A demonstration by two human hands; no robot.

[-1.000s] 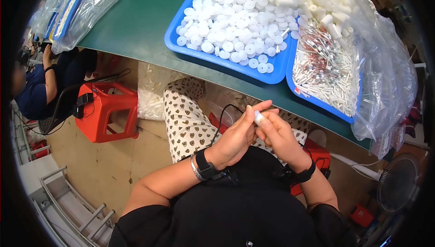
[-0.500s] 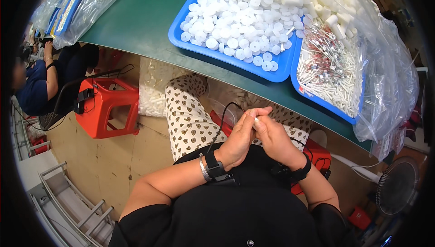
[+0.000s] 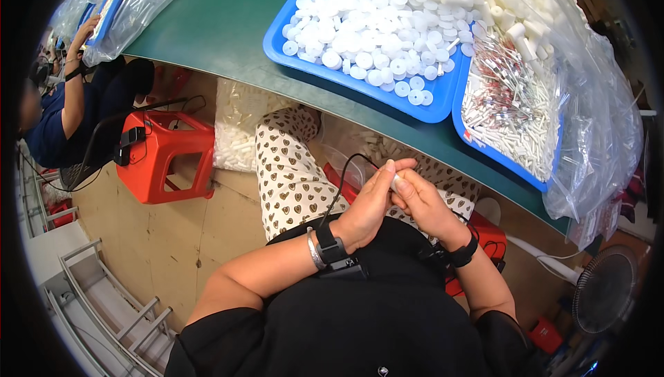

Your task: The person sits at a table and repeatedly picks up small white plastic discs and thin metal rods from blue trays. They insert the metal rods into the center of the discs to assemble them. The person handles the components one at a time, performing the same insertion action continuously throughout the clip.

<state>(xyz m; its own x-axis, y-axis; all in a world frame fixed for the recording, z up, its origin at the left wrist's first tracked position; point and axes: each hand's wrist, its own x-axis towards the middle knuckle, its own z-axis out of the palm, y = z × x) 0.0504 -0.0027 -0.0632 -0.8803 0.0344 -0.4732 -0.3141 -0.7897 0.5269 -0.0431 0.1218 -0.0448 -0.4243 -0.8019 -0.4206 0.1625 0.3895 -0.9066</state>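
- Small white part (image 3: 395,182): between both hands, over the lap, near side of the green table (image 3: 228,24).
- Left hand (image 3: 370,204): fingers pinching the part.
- Right hand (image 3: 425,204): fingers curled onto it.

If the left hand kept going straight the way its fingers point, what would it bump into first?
The left hand points up and forward, so it would probably meet the green table's near edge first, with the blue tray of white caps just beyond. The depth is hard to judge; it might pass under the edge.
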